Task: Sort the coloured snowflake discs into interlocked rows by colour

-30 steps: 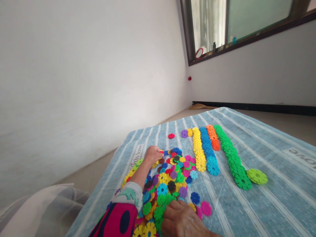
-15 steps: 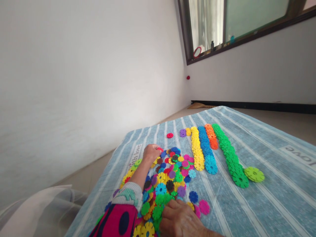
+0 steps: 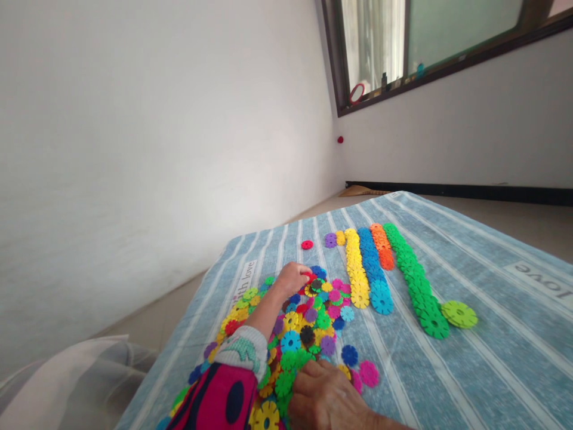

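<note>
On my screen, the left hand [image 3: 290, 280] curls over the far edge of the heap of plastic snowflake discs [image 3: 313, 322], touching a red disc [image 3: 308, 276]; I can't tell whether it grips. The right hand [image 3: 326, 400] rests open on the near green discs [image 3: 286, 382], clasping nothing.

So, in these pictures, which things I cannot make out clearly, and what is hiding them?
All in the head view:
- Left hand: its fingers hide whether it grips anything.
- Right hand: cut off by the bottom edge; it hides the plastic discs beneath it.
- Small objects on the window sill: too small to identify.
</note>
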Available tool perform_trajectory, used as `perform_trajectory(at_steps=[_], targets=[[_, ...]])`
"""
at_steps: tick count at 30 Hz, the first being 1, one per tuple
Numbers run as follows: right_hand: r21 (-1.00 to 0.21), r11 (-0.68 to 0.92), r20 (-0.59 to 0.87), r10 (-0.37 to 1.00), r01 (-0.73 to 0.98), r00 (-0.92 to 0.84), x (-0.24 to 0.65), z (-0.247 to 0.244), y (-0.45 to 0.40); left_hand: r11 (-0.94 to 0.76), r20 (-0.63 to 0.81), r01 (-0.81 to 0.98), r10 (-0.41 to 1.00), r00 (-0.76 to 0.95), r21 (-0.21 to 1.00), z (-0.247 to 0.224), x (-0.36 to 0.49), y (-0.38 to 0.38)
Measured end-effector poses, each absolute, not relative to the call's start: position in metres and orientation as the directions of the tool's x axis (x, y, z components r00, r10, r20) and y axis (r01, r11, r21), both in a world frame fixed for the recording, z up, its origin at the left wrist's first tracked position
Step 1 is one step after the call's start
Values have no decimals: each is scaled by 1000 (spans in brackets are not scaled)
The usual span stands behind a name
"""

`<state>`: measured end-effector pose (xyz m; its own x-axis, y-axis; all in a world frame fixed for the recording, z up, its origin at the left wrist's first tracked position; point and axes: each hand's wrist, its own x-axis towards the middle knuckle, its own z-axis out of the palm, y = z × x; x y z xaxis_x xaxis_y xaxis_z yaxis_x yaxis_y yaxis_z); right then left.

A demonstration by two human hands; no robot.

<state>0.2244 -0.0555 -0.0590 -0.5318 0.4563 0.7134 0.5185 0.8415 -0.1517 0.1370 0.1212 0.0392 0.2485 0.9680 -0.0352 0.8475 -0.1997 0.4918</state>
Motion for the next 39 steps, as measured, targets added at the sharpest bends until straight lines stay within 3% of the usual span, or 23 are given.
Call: perform_trajectory(at_steps=[9,21,31,39], targets=[[-130,832,712,457,540,-533,224,-57,-56,-316,-7,881,941,340,352,33,143,127],[-92,837,724,428,539,-542,228,-43,-58,-287,-29,915,951,307,283,39,149,133],[-102,833,729,434,544,-529,224,-50,-56,-263,52,928,964,259,263,36,138,122],[-138,837,734,446,530,-512,222,-56,-54,-243,49,906,969,241,345,37,136,120]])
